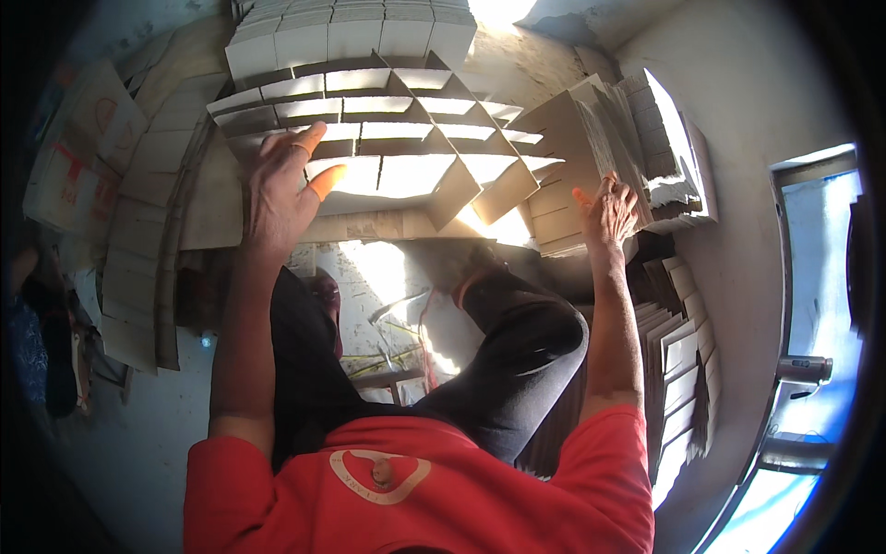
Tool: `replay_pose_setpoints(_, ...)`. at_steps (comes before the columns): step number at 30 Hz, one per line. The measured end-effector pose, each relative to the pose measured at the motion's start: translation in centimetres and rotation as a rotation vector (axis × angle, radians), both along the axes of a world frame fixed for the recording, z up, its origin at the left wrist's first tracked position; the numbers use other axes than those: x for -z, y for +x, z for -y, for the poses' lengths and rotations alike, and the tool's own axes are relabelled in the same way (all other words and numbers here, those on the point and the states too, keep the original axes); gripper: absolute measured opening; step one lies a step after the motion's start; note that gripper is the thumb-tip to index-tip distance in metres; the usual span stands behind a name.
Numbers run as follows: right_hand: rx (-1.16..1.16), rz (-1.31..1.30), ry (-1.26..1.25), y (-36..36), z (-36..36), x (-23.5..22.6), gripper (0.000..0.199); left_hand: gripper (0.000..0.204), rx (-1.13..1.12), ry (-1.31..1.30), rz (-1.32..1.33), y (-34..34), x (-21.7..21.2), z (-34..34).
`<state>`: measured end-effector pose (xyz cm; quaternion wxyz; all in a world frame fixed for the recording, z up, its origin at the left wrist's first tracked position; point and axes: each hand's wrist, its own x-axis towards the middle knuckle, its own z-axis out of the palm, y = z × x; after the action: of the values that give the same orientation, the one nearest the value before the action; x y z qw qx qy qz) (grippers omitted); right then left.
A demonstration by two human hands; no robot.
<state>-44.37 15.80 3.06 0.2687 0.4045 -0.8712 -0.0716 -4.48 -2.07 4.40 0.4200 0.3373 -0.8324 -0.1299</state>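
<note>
In front of me a cardboard partition grid (397, 130) of crossed, slotted strips lies on a low work surface, its cells lit by sunlight. My left hand (284, 189) rests at its near left part, thumb and index finger apart over the strips. No firm grip shows there. On the right, my right hand (611, 210) is at the near edge of a stack of cardboard strips (554, 138). Its thumb sticks out to the left, apart from the bent fingers, and I see no strip lifted in it.
Stacked pale cardboard pieces (351, 35) stand behind the grid. Slotted strips (138, 249) and a printed carton (78, 162) are at the left. More upright cardboard pieces (678, 360) are by my right forearm, near the wall. My knees are below the work surface.
</note>
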Motion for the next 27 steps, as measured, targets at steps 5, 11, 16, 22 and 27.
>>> replay_pose_setpoints(5, -0.096, 0.088, -0.040, -4.7, -1.6, 1.3, 0.034, 0.048, -0.028, -0.158, 0.138, -0.5, 3.0, 0.5)
replay_pose_setpoints(11, -0.145, 0.383, -0.479, -1.3, -0.8, -3.9, 0.029, 0.047, -0.001, -0.121, 0.111, 0.3, 3.9, 0.8)
replay_pose_setpoints(16, -0.581, 0.572, -0.726, 7.5, 3.1, -11.0, 0.034, 0.030, 0.030, -0.062, 0.028, 0.6, 4.6, 1.6)
replay_pose_setpoints(22, -0.674, 0.954, -0.519, 15.4, 7.2, -13.0, 0.052, 0.018, 0.108, 0.026, -0.038, 0.6, 4.3, 1.6)
replay_pose_setpoints(27, -0.826, 0.873, -0.479, 16.0, 10.2, -10.5, 0.052, 0.015, 0.147, 0.056, -0.036, 0.7, 3.8, 1.6)
